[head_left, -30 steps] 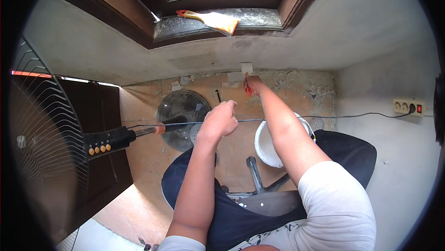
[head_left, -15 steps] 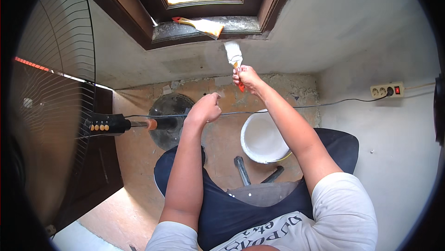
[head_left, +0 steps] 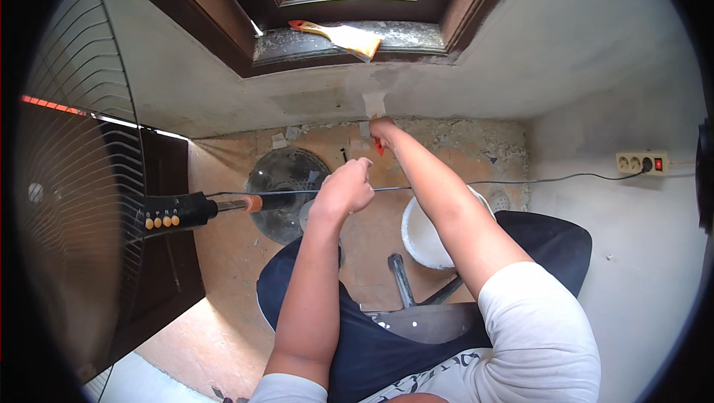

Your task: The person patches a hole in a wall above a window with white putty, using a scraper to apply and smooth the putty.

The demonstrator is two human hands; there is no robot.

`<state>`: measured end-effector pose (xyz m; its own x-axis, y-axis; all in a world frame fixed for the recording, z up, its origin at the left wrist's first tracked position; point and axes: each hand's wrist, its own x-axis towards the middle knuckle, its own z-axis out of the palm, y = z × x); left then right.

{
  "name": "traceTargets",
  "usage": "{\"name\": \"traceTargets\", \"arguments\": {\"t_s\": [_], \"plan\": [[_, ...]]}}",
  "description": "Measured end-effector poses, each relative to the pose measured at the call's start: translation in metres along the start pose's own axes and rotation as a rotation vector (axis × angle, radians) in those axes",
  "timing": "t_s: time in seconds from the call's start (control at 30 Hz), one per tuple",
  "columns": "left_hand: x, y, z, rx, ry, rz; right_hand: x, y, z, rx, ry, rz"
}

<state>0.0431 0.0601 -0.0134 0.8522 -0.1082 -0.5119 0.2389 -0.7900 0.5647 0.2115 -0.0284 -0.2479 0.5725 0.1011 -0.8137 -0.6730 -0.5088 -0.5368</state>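
My right hand [head_left: 382, 129] is closed round the handle of a paintbrush [head_left: 375, 104], whose red handle end sticks out below my fingers. Its pale bristles are at the lower part of the grey wall [head_left: 297, 98], under the window. To the left and nearer, my left hand [head_left: 344, 193] hangs in the air with its fingers curled in; whatever they may hold is hidden. Below my right forearm stands a white bucket [head_left: 425, 236], partly covered by the arm. A second, wider paintbrush [head_left: 342, 36] with a red and yellow handle lies on the window sill [head_left: 286, 44].
A standing fan [head_left: 82, 180] fills the left side, its round dark base [head_left: 279, 172] on the tiled floor. A black cable [head_left: 520, 181] crosses to a power strip [head_left: 641, 163] on the right wall. Between my legs sits a low dark stool [head_left: 424, 321].
My right hand has brought the brush down and closer to the wall's foot. My left hand stays curled. The whole view has shifted slightly.
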Motion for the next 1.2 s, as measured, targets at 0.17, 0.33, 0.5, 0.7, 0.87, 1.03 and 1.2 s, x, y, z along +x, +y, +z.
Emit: {"name": "traceTargets", "arguments": {"t_s": [0.17, 0.33, 0.5, 0.7, 0.87, 1.03, 1.2], "plan": [[-0.001, 0.002, 0.000, 0.027, 0.029, 0.005, 0.048, 0.023, 0.023, -0.046, -0.005, 0.050], [0.000, 0.003, 0.005, 0.073, 0.024, 0.011, 0.086, 0.058, 0.024, -0.827, -0.146, -0.616], [0.004, 0.005, 0.007, 0.082, 0.009, 0.016, 0.104, 0.078, 0.041, -0.147, -0.267, -0.380], [0.008, 0.011, 0.005, 0.058, -0.092, -0.043, 0.129, 0.060, 0.053, 0.095, -0.287, -0.215], [0.005, 0.007, 0.003, 0.049, 0.025, 0.033, 0.086, 0.031, 0.059, -0.425, 0.067, -0.528], [0.005, -0.002, 0.002, 0.014, 0.019, 0.003, 0.000, 0.003, 0.056, 0.264, 0.521, -0.176], [0.002, -0.004, 0.002, 0.012, 0.023, 0.029, -0.069, -0.005, 0.015, 0.221, 0.435, -0.318]]}}
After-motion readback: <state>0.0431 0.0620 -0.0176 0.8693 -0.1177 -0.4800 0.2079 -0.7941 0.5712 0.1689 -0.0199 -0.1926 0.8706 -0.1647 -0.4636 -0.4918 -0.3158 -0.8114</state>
